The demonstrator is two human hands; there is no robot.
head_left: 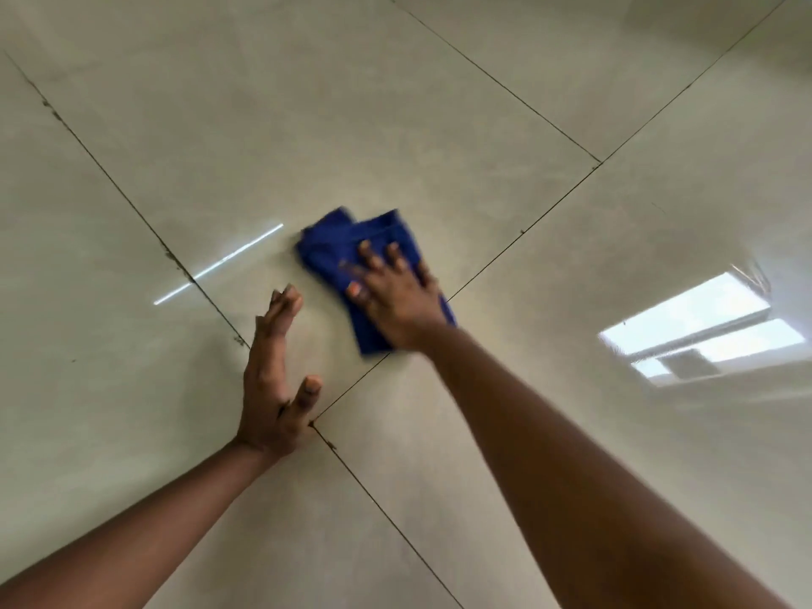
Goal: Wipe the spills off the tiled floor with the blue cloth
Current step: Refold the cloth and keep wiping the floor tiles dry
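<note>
A folded blue cloth (338, 243) lies on the glossy beige tiled floor (263, 125) near a grout crossing. My right hand (391, 296) presses flat on the cloth with fingers spread and straight, covering its near half. My left hand (274, 371) is beside it to the left, fingers straight and together, thumb out, apart from the cloth. No spill stands out on the tile around the cloth; the picture is blurred there.
Dark grout lines (132, 204) cross the floor, with dirt specks along the left one. A bright window reflection (698, 327) shines on the tile at right, and a thin light streak (219, 263) lies left of the cloth.
</note>
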